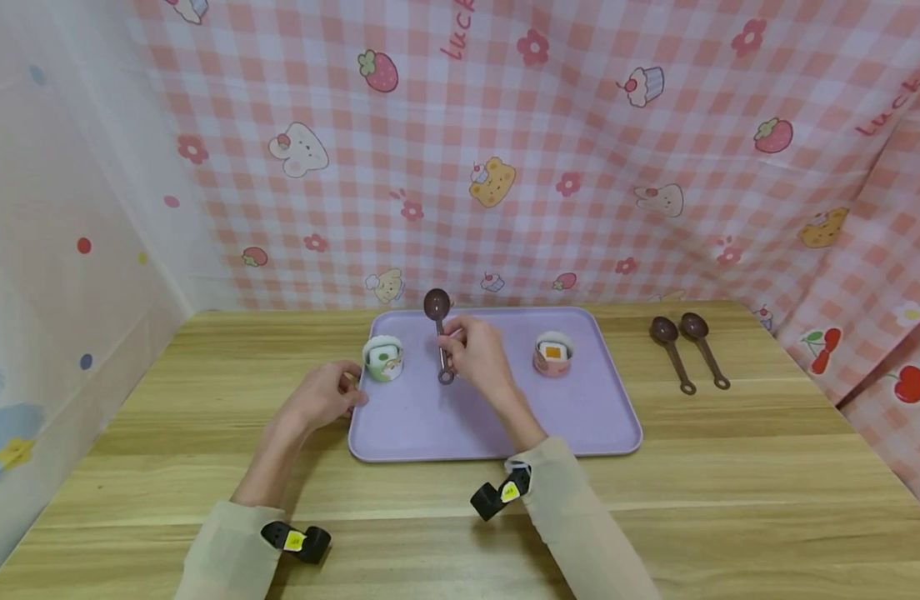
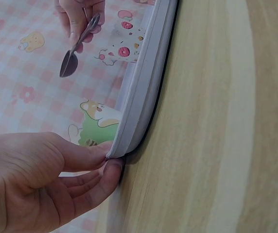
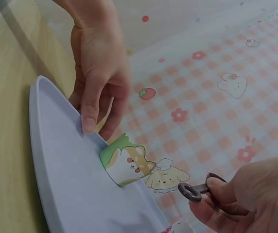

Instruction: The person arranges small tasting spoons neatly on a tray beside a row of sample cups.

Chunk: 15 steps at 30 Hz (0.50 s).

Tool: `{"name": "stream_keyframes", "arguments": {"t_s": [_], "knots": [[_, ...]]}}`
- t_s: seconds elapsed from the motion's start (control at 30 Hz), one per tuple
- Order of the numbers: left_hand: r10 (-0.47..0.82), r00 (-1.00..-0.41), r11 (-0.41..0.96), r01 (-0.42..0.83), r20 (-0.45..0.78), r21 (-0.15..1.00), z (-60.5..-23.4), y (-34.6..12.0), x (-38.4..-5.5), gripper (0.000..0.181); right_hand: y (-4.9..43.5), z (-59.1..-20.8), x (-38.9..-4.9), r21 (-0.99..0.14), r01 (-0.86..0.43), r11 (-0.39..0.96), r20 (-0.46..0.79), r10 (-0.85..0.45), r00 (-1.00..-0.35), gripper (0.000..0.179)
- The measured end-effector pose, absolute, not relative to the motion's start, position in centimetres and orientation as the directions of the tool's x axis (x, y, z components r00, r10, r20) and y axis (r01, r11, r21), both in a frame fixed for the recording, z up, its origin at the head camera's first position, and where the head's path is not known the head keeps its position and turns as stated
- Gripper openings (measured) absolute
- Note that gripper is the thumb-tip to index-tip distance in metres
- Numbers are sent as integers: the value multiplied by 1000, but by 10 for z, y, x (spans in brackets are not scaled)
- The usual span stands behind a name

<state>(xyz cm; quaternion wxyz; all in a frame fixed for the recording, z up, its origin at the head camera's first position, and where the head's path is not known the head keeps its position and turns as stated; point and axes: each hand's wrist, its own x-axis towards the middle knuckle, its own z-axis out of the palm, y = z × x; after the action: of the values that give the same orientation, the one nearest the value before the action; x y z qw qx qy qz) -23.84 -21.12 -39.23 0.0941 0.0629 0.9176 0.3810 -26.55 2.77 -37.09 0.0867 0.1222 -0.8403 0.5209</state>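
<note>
while the left hand (image 1: 323,397) pinches the left rim of the purple tray (image 1: 422,427), the right hand (image 1: 478,357) pinches a brown spoon (image 1: 438,315) by its handle, raised over the tray between the green cup (image 1: 386,372) and the pink cup (image 1: 553,367). the step looks like positioning the spoon (lifting or lowering, i can't tell); the next move calls for avoiding both cups.

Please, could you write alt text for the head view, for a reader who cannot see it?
A person's right grip holds a brown spoon above a purple tray, while the left grip pinches the tray's left edge. On the tray stand a green cup and a pink cup; two more spoons lie on the table to the right.
</note>
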Motion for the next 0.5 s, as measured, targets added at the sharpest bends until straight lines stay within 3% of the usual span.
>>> {"name": "stream_keyframes", "arguments": {"t_s": [0.5], "knots": [[182,-974,698,31,-135,716,-392,-210,-238,41,11,-377,-264,-847,-264,462,250,-93,-964,8]]}}
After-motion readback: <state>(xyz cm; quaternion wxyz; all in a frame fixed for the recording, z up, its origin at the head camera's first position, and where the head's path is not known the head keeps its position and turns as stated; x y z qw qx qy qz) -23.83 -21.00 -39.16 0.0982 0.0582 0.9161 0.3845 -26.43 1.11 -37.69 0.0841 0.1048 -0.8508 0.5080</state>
